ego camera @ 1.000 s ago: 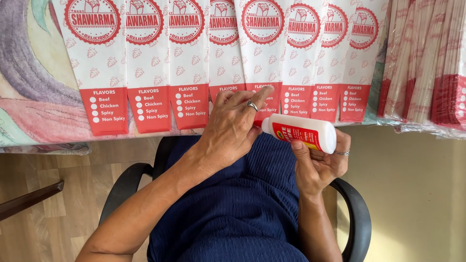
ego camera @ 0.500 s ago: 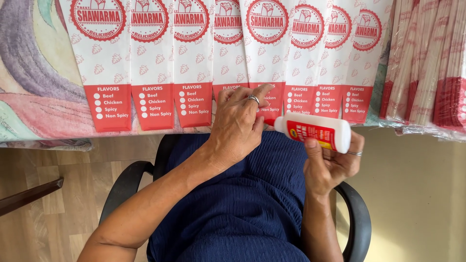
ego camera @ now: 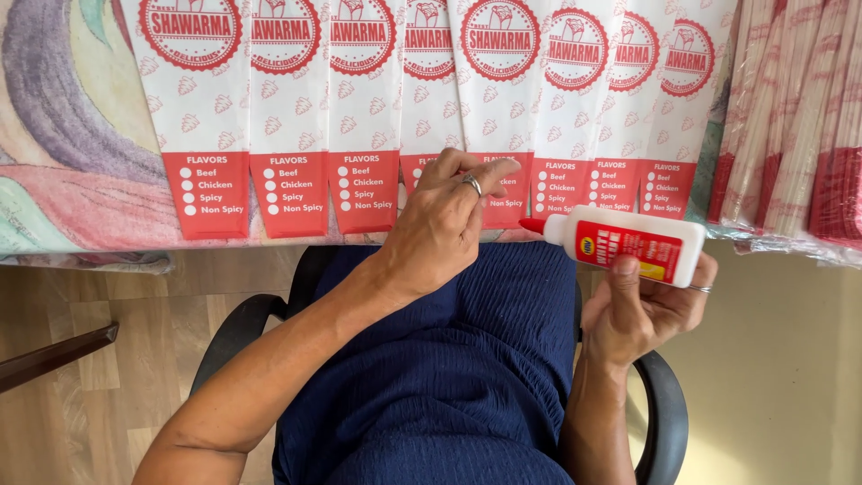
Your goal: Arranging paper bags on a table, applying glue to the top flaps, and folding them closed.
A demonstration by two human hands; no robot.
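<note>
While the right hand (ego camera: 642,310) gripped a white glue bottle (ego camera: 628,244) with a red label, held on its side with the red nozzle (ego camera: 532,225) pointing left, the left hand (ego camera: 444,224) lay loosely curled and grasped nothing, its fingertips (ego camera: 503,168) pressed on the red lower edge of a paper sleeve (ego camera: 503,108). That sleeve was one of a row of white-and-red printed sleeves (ego camera: 287,117) laid side by side and overlapping along the front edge of the bench (ego camera: 63,180), which was spread with a patterned cloth. The nozzle hovered just beside the pressed sleeve, not touching it. By the look of it, the step was gluing: one sleeve end was pinned flat while the bottle was brought up. A next move would call for tipping the nozzle onto the paper and squeezing lightly, keeping the sleeve from sliding. At the right lay a wrapped bundle of folded sleeves (ego camera: 790,126), cut off by the frame. Whether any glue already lay on the paper could not be made out. Sleeve tops ran out of view; below, the person's blue-clad lap hid most of a black chair (ego camera: 664,413).
</note>
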